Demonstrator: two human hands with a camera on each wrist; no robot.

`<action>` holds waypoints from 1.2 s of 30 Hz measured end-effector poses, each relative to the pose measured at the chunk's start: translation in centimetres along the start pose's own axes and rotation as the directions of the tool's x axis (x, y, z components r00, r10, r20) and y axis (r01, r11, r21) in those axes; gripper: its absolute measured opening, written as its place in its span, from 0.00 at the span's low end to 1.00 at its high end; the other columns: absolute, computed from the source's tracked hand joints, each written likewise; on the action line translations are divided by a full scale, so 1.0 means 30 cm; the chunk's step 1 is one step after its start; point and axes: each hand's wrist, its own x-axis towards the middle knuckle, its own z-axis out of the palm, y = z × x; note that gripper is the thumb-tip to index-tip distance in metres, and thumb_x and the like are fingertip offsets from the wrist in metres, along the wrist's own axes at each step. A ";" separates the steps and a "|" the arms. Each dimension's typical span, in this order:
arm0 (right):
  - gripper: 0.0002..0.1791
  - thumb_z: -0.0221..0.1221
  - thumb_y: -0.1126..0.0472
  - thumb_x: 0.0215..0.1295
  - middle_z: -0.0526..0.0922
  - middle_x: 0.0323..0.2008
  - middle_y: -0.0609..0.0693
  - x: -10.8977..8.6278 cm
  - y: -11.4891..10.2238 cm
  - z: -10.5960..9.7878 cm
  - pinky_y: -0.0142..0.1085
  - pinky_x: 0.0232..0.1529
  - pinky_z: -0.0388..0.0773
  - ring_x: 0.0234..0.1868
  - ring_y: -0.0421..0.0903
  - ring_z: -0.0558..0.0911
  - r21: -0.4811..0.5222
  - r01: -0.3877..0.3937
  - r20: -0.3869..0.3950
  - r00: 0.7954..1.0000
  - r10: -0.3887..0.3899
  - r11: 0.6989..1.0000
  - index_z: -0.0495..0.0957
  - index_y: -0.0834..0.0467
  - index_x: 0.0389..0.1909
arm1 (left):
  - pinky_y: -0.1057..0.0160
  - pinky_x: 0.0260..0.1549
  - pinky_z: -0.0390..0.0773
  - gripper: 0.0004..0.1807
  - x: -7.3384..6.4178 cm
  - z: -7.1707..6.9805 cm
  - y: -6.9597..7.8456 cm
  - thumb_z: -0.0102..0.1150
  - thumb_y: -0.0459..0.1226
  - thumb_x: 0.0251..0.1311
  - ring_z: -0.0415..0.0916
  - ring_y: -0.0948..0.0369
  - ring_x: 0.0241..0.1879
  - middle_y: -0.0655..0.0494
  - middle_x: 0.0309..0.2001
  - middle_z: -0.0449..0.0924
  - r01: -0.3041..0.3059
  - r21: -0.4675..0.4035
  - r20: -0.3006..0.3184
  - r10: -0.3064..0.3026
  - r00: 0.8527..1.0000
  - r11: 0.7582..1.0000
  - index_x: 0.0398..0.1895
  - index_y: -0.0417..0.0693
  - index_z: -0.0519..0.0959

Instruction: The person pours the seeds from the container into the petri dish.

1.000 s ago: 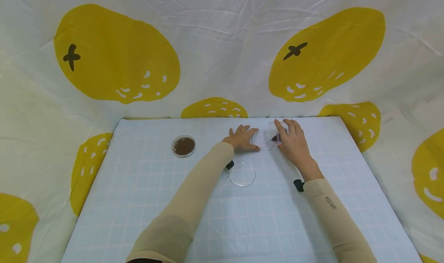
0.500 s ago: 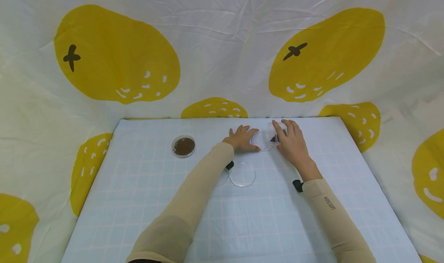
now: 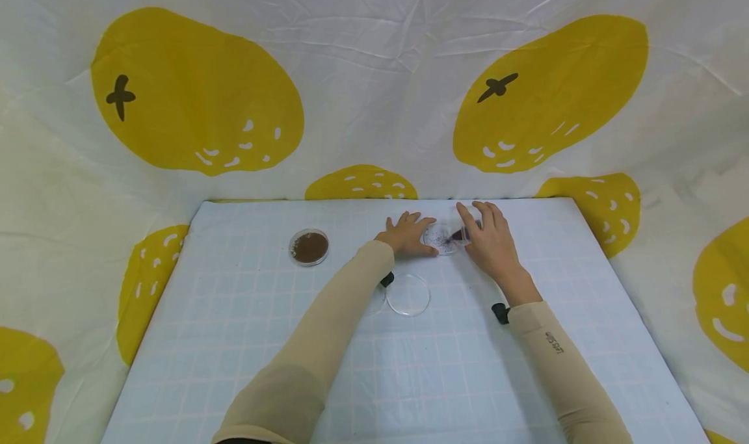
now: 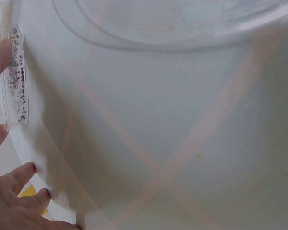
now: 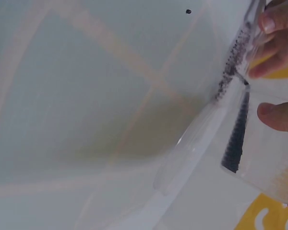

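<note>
My left hand [image 3: 409, 236] is spread at the back of the table, its thumb and index finger holding a clear petri dish [image 3: 440, 239] from both sides. Dark granules [image 4: 20, 86] lie scattered over the bottom of that dish. To the right, my right hand [image 3: 493, 242] grips a clear plastic cup [image 5: 269, 148], tipped with its mouth over the dish. Inside the cup a dark wedge of granules [image 5: 236, 139] runs along the lower wall, and some spill at the lip into the dish.
A round dish of brown material [image 3: 310, 248] stands to the left. Nearer me lies a clear round dish or lid [image 3: 408, 294], with another clear rim [image 3: 376, 302] partly behind my left sleeve. A patterned cloth [image 3: 363, 106] hangs right behind the table.
The cup has shifted slightly left over the petri dish, and dark granules now speckle the dish, which looked bare before. My left hand has stayed in place.
</note>
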 end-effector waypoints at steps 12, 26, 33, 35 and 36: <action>0.55 0.79 0.67 0.40 0.66 0.63 0.71 0.010 -0.006 0.012 0.61 0.56 0.72 0.62 0.70 0.67 -0.002 0.022 -0.005 1.000 -0.022 1.000 0.63 0.59 0.73 | 0.31 0.68 0.38 0.47 -0.005 0.000 -0.001 0.58 0.66 0.60 0.37 0.45 0.78 0.50 0.80 0.44 -0.002 -0.015 -0.010 0.002 1.000 1.000 0.79 0.68 0.52; 0.56 0.81 0.67 0.37 0.67 0.61 0.72 0.023 -0.015 0.003 0.61 0.53 0.74 0.61 0.70 0.68 -0.009 0.043 -0.034 0.998 -0.043 0.999 0.64 0.59 0.72 | 0.31 0.68 0.38 0.47 -0.006 -0.001 -0.005 0.57 0.67 0.60 0.36 0.45 0.78 0.51 0.80 0.44 -0.027 -0.016 -0.020 0.026 0.999 1.000 0.79 0.69 0.52; 0.57 0.81 0.66 0.37 0.66 0.62 0.72 0.026 -0.013 0.003 0.62 0.52 0.74 0.61 0.70 0.67 -0.004 0.029 -0.028 0.999 -0.029 1.000 0.64 0.58 0.73 | 0.31 0.68 0.37 0.47 0.001 0.002 -0.007 0.57 0.67 0.60 0.36 0.45 0.78 0.51 0.80 0.43 -0.022 -0.009 -0.015 0.022 1.000 1.000 0.80 0.70 0.51; 0.57 0.81 0.66 0.37 0.67 0.62 0.72 0.025 -0.011 0.004 0.62 0.53 0.74 0.61 0.70 0.67 -0.003 0.024 -0.024 0.999 -0.024 1.000 0.63 0.58 0.73 | 0.31 0.68 0.38 0.47 0.000 0.000 -0.006 0.57 0.68 0.60 0.36 0.45 0.78 0.51 0.80 0.43 -0.019 -0.009 -0.013 0.019 1.000 1.000 0.79 0.70 0.51; 0.57 0.81 0.66 0.38 0.66 0.62 0.71 0.024 -0.010 0.004 0.62 0.53 0.73 0.62 0.70 0.67 -0.001 0.019 -0.019 1.000 -0.019 1.000 0.63 0.58 0.73 | 0.31 0.68 0.38 0.48 0.000 -0.001 -0.006 0.57 0.68 0.59 0.36 0.45 0.78 0.51 0.80 0.43 -0.017 -0.008 -0.012 0.017 1.000 1.000 0.79 0.70 0.51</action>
